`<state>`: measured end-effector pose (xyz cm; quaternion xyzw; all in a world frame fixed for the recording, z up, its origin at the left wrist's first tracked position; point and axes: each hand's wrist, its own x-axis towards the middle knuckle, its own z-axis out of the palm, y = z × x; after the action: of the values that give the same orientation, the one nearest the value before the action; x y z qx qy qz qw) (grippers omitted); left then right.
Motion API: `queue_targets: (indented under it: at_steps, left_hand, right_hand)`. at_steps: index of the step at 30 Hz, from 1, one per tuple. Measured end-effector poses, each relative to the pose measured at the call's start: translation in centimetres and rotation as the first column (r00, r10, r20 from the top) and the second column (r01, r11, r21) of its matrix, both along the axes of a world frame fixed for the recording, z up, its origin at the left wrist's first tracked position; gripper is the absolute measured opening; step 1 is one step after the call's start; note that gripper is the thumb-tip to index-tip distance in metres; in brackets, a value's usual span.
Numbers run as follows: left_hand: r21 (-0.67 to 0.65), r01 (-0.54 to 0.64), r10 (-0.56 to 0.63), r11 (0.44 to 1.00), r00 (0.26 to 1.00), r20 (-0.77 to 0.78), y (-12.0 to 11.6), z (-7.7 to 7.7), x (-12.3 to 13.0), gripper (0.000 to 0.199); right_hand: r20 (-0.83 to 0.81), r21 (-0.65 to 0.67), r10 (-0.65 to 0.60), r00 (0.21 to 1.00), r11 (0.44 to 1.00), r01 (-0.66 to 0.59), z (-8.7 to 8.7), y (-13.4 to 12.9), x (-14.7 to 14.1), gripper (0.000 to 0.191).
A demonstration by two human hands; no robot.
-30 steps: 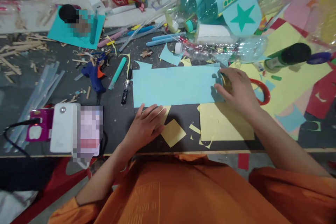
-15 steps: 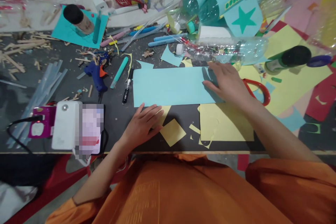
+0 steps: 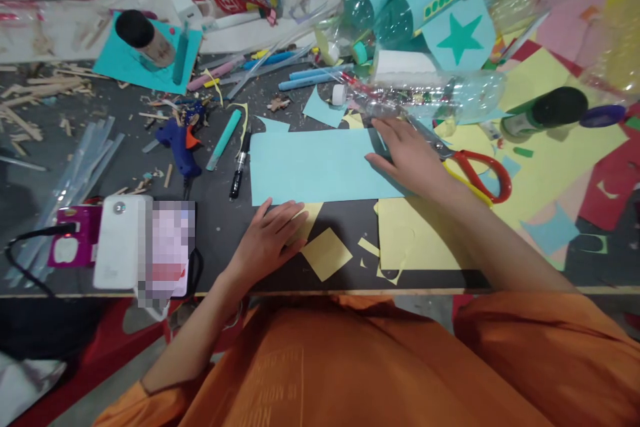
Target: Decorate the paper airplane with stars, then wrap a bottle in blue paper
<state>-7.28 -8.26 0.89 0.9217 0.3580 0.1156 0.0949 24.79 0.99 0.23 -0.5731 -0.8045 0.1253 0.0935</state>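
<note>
Two bare hands at the light blue paper sheet (image 3: 315,163), which we see lying flat on the dark table (image 3: 220,220), long side running left to right. Left hand (image 3: 270,237): palm down, fingers extended and slightly fanned, fingertips at the sheet's lower edge near its left corner; most of that hand sits off the paper, on the near side. Right hand (image 3: 415,157): also palm down and uncurled, thumb set apart from the fingers, covering the sheet's right end. We cannot tell if it presses down or hovers just above. So the paper spans between the hands, its middle and left parts uncovered.

Near the left hand we mark a yellow paper square (image 3: 327,255), just right of the fingers; a larger yellow sheet (image 3: 415,240) lies below the blue one's right half, partly under the right forearm. Red-handled scissors (image 3: 506,181) sit just right of the right hand, blades partly hidden. Left of the blue sheet we log a black marker (image 3: 239,167), then a blue glue gun (image 3: 180,143). Beyond the right hand, a clear plastic bottle (image 3: 465,93) lies on its side.
</note>
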Motion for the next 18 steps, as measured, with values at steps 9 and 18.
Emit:
queue_targets:
  at_steps: [9,18]
  left_hand:
    - [-0.009,0.003,-0.003,1.000,1.000,0.031,-0.1,-0.4,-0.2,0.034]
    - [-0.215,-0.190,0.240,0.958,0.942,0.235,-0.3,-0.4,-0.2,0.033]
  right_hand:
    - [0.023,-0.021,0.002,1.000,1.000,-0.001,1.2,1.6,-1.0,0.034]
    - [-0.474,-0.238,-0.238,0.848,0.962,0.136,5.6,0.4,0.2,0.013]
